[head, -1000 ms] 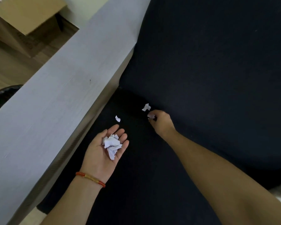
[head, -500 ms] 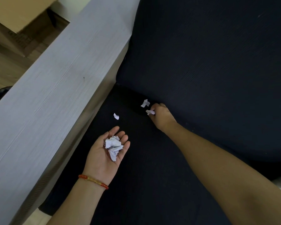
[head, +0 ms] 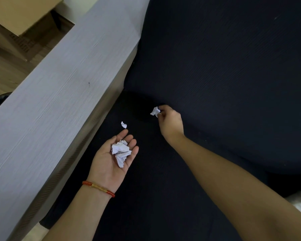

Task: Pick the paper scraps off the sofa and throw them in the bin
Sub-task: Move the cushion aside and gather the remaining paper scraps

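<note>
Second scrap (head: 155,111) now pinched by right hand (head: 170,122) — white, crumpled, left hand (head: 111,159) cupping wad (head: 120,151)

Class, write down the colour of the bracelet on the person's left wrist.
The bracelet is red with a gold middle section, seen in the head view.

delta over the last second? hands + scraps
The right hand, already pinching one scrap, reached to the scrap by the cushion seam and now pinches it. Unchanged: left hand palm up cupping the scrap pile; one loose scrap on the seat.
</note>
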Available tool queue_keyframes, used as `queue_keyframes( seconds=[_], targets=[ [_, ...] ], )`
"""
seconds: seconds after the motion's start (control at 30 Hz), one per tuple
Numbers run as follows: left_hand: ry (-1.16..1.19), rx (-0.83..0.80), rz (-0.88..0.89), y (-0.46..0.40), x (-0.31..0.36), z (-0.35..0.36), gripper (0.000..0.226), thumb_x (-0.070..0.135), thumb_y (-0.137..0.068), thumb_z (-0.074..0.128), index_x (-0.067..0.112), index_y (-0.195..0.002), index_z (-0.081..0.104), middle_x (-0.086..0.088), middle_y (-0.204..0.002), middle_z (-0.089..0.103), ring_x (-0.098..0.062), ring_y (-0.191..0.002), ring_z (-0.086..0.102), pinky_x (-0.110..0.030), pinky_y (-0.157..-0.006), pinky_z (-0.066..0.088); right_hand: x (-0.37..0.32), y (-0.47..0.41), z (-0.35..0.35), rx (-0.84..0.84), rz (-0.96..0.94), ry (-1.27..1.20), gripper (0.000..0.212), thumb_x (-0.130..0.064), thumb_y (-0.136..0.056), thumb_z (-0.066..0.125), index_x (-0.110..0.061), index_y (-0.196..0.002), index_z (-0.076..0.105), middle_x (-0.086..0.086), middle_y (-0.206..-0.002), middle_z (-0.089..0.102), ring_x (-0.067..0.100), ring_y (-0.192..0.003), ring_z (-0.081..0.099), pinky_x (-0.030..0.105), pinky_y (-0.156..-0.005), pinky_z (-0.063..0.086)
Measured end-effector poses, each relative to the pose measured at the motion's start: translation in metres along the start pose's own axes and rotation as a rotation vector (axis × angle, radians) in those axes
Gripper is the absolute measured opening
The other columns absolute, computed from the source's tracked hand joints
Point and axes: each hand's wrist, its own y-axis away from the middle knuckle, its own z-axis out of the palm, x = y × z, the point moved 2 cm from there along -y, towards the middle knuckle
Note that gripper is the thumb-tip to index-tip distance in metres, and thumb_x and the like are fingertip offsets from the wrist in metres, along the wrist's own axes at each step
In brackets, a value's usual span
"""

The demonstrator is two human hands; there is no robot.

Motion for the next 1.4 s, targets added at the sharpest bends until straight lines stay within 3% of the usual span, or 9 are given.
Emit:
queue_keyframes(
  seconds=[0.07,0.2,0.37,0.6,0.77,0.93,1.1,1.3,1.4],
  targets=[
    [0.003,-0.005,-0.001,0.001,-0.001,-0.001,0.054,0.028,-0.110,0.040,0.014,-0.087,0.087,-0.007,-0.093,0.083,-0.019,-0.086,0.081,-0.035,-0.066,0.066,-0.009,-0.005,0.000,0.043,-0.074,0.088,0.019,-0.017,-0.107,0.058,-0.009,-0.112,0.074,0.007,-0.098,0.074,0.021,-0.081,0.070,0.035,-0.068,0.058],
    [0.040,-0.015,-0.013,0.006,-0.002,-0.006,0.052,0.029,-0.109,0.040,0.015,-0.091,0.087,-0.006,-0.098,0.082,-0.018,-0.089,0.081,-0.035,-0.067,0.066,-0.018,-0.017,0.003,0.108,-0.050,0.237,0.019,-0.014,-0.107,0.059,-0.008,-0.094,0.072,-0.003,-0.081,0.067,0.018,-0.074,0.068,0.025,-0.059,0.040],
    [0.086,-0.029,0.004,0.017,-0.003,-0.018,0.042,0.029,-0.104,0.047,0.016,-0.097,0.086,-0.005,-0.103,0.082,-0.017,-0.093,0.080,-0.034,-0.070,0.065,-0.030,-0.012,0.022,0.101,-0.011,0.293,0.019,-0.023,-0.109,0.056,-0.008,-0.110,0.068,0.007,-0.102,0.072,0.024,-0.085,0.071,0.034,-0.064,0.054],
    [0.127,-0.073,0.003,0.030,-0.002,-0.032,0.037,0.031,-0.091,0.055,0.015,-0.106,0.084,-0.006,-0.111,0.080,-0.018,-0.094,0.079,-0.035,-0.073,0.066,-0.037,-0.015,0.044,-0.059,0.020,0.238,0.020,-0.003,-0.107,0.052,-0.006,-0.125,0.059,0.017,-0.124,0.062,0.031,-0.107,0.066,0.044,-0.091,0.059],
    [0.160,-0.083,-0.009,0.033,-0.007,-0.039,0.039,0.030,-0.092,0.053,0.014,-0.107,0.084,-0.006,-0.115,0.080,-0.018,-0.097,0.079,-0.035,-0.073,0.065,-0.037,-0.020,0.031,-0.111,-0.045,0.362,0.025,0.012,-0.101,0.051,-0.003,-0.116,0.062,0.013,-0.099,0.069,0.028,-0.088,0.071,0.040,-0.073,0.062],
    [0.194,-0.087,-0.018,0.033,-0.012,-0.035,0.039,0.030,-0.092,0.051,0.013,-0.106,0.084,-0.007,-0.119,0.079,-0.021,-0.101,0.079,-0.036,-0.073,0.066,-0.028,-0.011,0.020,-0.191,-0.043,0.204,0.007,-0.005,-0.101,0.064,-0.004,-0.099,0.070,0.008,-0.097,0.074,0.024,-0.090,0.071,0.041,-0.077,0.064],
    [0.194,-0.097,-0.014,0.035,-0.011,-0.034,0.039,0.029,-0.091,0.052,0.013,-0.105,0.084,-0.007,-0.117,0.079,-0.020,-0.099,0.079,-0.036,-0.073,0.066,-0.024,0.013,0.026,-0.088,0.005,-0.222,0.019,0.001,-0.096,0.065,-0.014,-0.090,0.075,-0.014,-0.085,0.067,-0.002,-0.073,0.064,0.008,-0.058,0.048],
    [0.201,-0.093,0.008,0.037,-0.007,-0.040,0.038,0.030,-0.092,0.052,0.015,-0.108,0.084,-0.005,-0.120,0.078,-0.019,-0.101,0.078,-0.035,-0.074,0.065,-0.058,0.028,0.039,-0.164,-0.138,-0.301,0.025,0.000,-0.093,0.064,-0.022,-0.089,0.076,-0.008,-0.081,0.069,-0.004,-0.063,0.061,0.010,-0.054,0.047],
    [0.201,-0.084,0.019,0.038,-0.007,-0.042,0.039,0.031,-0.091,0.052,0.015,-0.108,0.084,-0.005,-0.121,0.078,-0.019,-0.101,0.078,-0.035,-0.073,0.065,-0.067,0.032,0.048,-0.177,-0.214,-0.190,0.017,-0.003,-0.098,0.063,-0.014,-0.099,0.075,0.000,-0.100,0.074,0.008,-0.088,0.069,0.018,-0.070,0.056]
  ],
)
